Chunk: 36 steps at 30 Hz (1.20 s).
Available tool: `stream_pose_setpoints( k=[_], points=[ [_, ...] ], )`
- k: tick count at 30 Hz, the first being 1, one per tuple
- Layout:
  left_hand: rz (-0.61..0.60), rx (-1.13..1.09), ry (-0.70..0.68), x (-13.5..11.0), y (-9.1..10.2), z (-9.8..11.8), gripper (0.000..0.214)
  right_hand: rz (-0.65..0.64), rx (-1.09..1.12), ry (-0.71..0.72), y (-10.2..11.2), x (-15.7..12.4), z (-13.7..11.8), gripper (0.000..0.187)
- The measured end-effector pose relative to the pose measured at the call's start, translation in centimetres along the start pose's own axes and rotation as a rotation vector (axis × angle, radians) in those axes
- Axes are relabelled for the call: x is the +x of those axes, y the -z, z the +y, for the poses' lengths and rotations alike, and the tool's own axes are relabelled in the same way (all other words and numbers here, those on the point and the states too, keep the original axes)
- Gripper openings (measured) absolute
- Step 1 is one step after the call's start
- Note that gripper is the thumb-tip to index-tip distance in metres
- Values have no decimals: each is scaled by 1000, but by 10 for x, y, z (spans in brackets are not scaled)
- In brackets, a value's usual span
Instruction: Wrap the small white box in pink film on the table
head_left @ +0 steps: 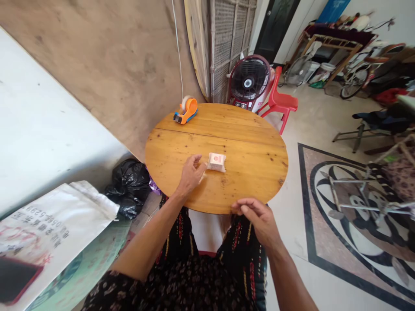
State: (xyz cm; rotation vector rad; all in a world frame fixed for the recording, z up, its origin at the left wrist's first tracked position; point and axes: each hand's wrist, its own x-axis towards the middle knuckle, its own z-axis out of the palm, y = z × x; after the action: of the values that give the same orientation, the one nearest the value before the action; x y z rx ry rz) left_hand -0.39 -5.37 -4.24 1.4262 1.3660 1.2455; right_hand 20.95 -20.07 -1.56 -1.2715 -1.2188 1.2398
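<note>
On the round table (253, 142), an orange tape dispenser (186, 110) is parked at the far left edge, the left hand (191, 172) is rested mid-table with fingers loosely apart just beside a small packet (216, 162), and the right hand (259, 218) is held at the near edge, fingers bunched together

Round wooden table (253, 138) is sitting right up against a brown plywood wall (113, 65) on the left. A fan (249, 82) and a red plastic chair (280, 103) are standing just behind it on the far side. Pale floor (311, 125) is showing off a black-and-white inlay pattern (356, 224) on the right, and clutter is piling up around a wooden rack (333, 43) far right.
</note>
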Motion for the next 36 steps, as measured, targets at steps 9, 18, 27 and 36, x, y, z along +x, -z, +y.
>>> stream_pose_setpoints(
  k=[9,18,27,36],
  points=[
    [-71,-16,4,40,-18,-2,45,2,-104,155,21,159,-25,23],
    [-65,77,-121,31,-14,0,41,-325,-101,-25,2,263,-9,30],
    [-71,137,-125,32,-18,2,40,-393,-103,-15,6,258,-9,35],
    [-101,170,-118,31,-19,8,41,-379,-151,60,-4,262,3,46]
  ],
)
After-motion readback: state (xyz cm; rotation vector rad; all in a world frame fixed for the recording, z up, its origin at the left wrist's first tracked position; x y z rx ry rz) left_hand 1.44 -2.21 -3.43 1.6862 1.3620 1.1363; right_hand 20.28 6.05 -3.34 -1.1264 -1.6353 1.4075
